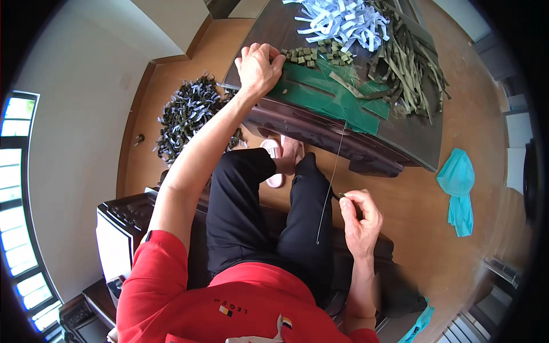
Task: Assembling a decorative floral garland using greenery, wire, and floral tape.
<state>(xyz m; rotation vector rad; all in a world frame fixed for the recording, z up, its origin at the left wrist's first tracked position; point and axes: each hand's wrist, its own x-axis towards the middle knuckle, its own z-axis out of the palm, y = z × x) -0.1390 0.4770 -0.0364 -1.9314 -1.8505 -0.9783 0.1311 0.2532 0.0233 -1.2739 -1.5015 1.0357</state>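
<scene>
My left hand [260, 70] reaches to the near left part of the dark table, fingers curled, beside a cluster of small folded olive webbing pieces [303, 56]. Whatever lies under its fingertips is hidden. My right hand [361, 224] is raised beside my right knee, thumb and index finger pinched on the end of a short dark strip [337, 195]. To its left, a thin metal rod [330, 191] slants down from the table's front edge over my thigh, its lower tip small and bent. Green tape [320, 94] covers the table's front edge.
On the table [423, 140] lie a heap of pale blue strips [343, 23] and long olive strips [409, 68]. A pile of mixed dark and blue pieces [191, 117] sits on the floor at left. A turquoise bag [457, 183] lies at right; a pink slipper [274, 171] is under the table.
</scene>
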